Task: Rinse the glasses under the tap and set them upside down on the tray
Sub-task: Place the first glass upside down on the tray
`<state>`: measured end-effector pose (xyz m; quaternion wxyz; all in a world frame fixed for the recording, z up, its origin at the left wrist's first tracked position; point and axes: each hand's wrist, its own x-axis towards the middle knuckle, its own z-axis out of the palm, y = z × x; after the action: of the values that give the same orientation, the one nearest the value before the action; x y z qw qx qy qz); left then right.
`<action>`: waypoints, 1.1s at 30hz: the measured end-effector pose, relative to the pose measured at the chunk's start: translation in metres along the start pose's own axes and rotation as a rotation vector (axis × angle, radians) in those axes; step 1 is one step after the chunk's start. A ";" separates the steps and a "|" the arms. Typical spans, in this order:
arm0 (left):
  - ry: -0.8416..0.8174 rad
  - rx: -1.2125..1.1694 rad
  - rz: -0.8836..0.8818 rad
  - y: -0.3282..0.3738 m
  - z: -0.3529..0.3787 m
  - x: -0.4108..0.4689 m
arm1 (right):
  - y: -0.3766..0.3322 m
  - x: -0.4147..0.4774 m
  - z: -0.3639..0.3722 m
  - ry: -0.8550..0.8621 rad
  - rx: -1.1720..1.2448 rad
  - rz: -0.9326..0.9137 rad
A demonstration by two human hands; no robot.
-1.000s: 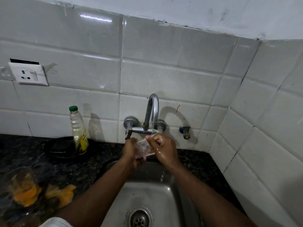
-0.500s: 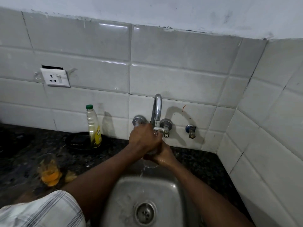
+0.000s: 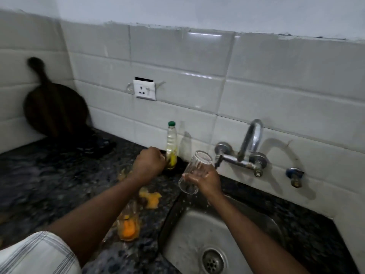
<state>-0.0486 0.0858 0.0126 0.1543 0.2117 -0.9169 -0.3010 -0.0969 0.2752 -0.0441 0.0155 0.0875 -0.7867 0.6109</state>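
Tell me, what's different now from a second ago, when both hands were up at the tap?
The left hand let go of the clear glass and reached left toward the oil bottle on the counter. The right hand alone holds the glass, mouth down and dripping over the sink. The bottle, tap and juice glass stayed put.

A clear glass (image 3: pixel 194 172) is held mouth-down and tilted in the right hand (image 3: pixel 205 178); another glass (image 3: pixel 128 224), holding orange residue, stands upright below the left hand (image 3: pixel 149 165).
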 end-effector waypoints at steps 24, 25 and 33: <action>-0.272 0.378 -0.363 -0.405 -0.106 0.225 | -0.077 0.152 0.437 -0.279 -0.122 -0.216; -0.304 0.358 -0.362 -0.409 -0.106 0.234 | -0.076 0.159 0.453 -0.282 -0.123 -0.215; -0.448 0.486 -0.327 -0.407 -0.097 0.288 | -0.063 0.218 0.551 -0.305 -0.182 -0.243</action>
<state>-0.1369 -0.3966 -0.1186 -0.1552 0.3146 -0.9268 -0.1340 -0.2563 -0.2965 -0.0946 -0.0225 0.2713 -0.8155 0.5108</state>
